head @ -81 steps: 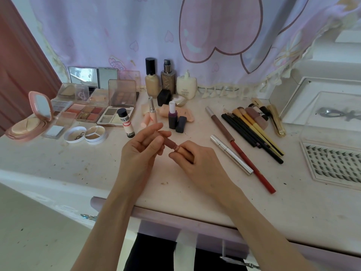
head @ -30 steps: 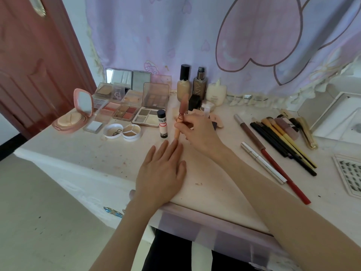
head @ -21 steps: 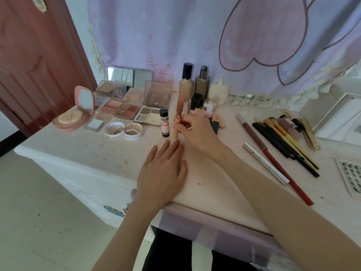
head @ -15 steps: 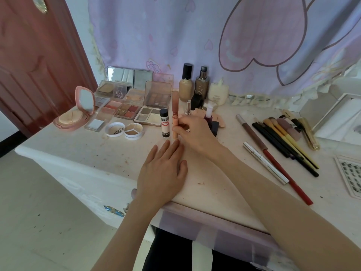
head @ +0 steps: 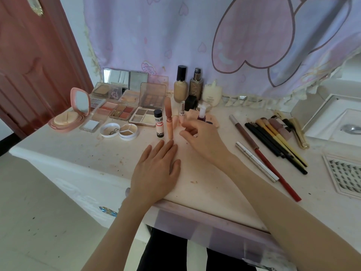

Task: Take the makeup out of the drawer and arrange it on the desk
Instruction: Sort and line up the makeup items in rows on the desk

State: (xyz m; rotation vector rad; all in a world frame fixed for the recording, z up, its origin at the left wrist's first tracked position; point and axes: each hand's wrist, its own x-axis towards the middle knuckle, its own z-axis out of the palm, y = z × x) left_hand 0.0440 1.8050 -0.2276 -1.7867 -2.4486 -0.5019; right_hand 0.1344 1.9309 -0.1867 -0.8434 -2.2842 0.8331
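Note:
A tall peach lip tube (head: 168, 118) stands upright on the white desk (head: 93, 151), between a black-capped white tube (head: 158, 123) and a silver-capped pink tube (head: 182, 112). My right hand (head: 203, 136) hovers just right of the peach tube, fingers loosely curled, holding nothing. My left hand (head: 156, 171) lies flat on the desk in front of it, palm down. A purple bottle with a white cap (head: 202, 114) stands behind my right hand. The purple drawer front (head: 205, 223) shows below the desk edge.
Open eyeshadow palettes (head: 144, 114), a pink compact (head: 70, 116) and round pots (head: 119, 131) lie at left. Foundation bottles (head: 180, 85) stand against the curtain. Pencils and brushes (head: 273, 141) lie at right, with a lash tray (head: 345, 175) at the far right.
My right hand has set the peach tube upright beside the black-capped tube and let go, drawing back to the right. My left hand has stayed flat on the desk.

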